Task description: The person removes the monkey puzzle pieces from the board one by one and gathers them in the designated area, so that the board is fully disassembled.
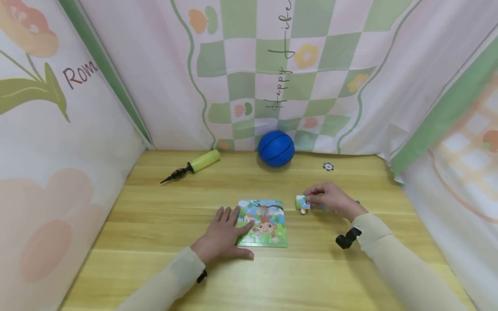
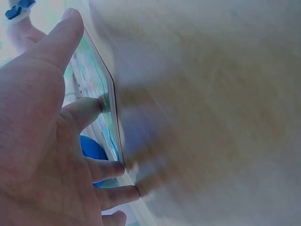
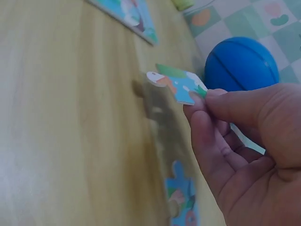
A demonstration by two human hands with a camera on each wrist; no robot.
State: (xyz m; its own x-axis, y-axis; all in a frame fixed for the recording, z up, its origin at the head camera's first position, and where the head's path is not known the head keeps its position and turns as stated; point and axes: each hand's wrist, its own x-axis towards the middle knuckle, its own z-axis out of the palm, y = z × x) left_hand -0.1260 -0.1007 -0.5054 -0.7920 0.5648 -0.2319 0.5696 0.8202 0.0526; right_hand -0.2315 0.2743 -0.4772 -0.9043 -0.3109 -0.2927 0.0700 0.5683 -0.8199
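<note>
A square jigsaw puzzle (image 1: 272, 235) with a hanging monkey picture lies flat on the table. My left hand (image 1: 222, 235) rests along its left side with fingers spread. In the left wrist view one finger (image 2: 84, 113) reaches onto the puzzle's surface, while the thumb (image 2: 66, 37) is stretched out by the near edge. To the right of the board, my right hand (image 1: 330, 199) pinches a puzzle piece (image 3: 176, 84) between thumb and fingertips, raised over the table. Below that hand, other blue puzzle pieces (image 3: 181, 195) lie on the wood, mostly hidden by it in the head view.
A blue ball (image 1: 276, 148) stands at the back against the patterned curtain (image 1: 241, 90). At the back left lies a green hand pump (image 1: 204, 160) with a black nozzle. A small black-and-white disc (image 1: 328, 166) lies at the back right. Curtains wall in the table (image 1: 155, 216).
</note>
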